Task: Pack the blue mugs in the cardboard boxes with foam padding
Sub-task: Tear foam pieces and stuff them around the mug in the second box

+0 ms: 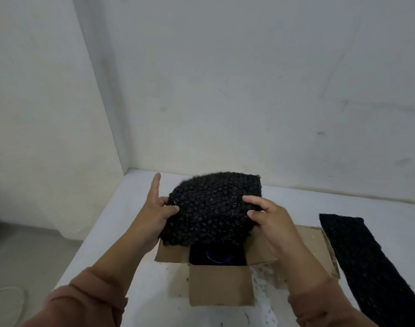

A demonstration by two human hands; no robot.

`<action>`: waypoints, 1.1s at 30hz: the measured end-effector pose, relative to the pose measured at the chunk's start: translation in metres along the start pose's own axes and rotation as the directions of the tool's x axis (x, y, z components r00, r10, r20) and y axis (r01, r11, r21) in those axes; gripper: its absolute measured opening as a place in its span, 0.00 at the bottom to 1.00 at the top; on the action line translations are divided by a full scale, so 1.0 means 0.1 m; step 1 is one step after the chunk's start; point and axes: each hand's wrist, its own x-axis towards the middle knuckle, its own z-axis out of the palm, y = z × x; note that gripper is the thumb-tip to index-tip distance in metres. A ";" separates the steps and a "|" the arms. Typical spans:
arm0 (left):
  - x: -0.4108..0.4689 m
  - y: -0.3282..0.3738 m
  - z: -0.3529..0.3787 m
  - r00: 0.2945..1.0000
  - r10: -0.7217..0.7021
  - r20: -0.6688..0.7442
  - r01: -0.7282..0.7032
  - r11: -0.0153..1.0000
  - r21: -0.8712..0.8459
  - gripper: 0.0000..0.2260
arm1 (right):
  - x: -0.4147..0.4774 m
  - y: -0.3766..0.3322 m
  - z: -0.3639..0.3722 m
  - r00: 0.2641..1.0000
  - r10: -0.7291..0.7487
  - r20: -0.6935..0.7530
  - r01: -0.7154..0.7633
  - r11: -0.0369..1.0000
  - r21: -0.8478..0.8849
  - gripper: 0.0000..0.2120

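Left hand: your left hand [154,215] grips the left edge of the foam piece [208,208], thumb on top, forefinger straight up.
Right hand: your right hand [270,218] pinches the right edge of the same piece with curled fingers.
Foam piece: black and bumpy, held over the open cardboard box [220,286].
Blue mug [218,257]: inside the box, only a part shows under the foam.
Box: it stands on the white counter [296,199], flaps folded out.
Foam strip [371,263]: it lies flat on the counter, right of the box.
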 end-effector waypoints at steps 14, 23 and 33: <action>-0.17 0.20 0.38 0.926 0.125 0.356 -0.377 0.310 0.873 0.32 | -0.10 -0.48 0.03 0.906 -0.389 0.165 0.392 0.628 -0.673 0.12; -0.22 0.29 0.57 0.992 -0.019 0.128 -0.005 0.983 0.186 0.07 | -0.13 -0.43 0.07 1.000 0.001 -0.003 -0.002 0.969 -0.247 0.39; -0.20 0.13 0.47 0.951 -0.188 0.247 0.216 0.972 -0.088 0.13 | -0.14 -0.10 0.09 0.824 0.197 0.531 -0.367 0.900 0.235 0.33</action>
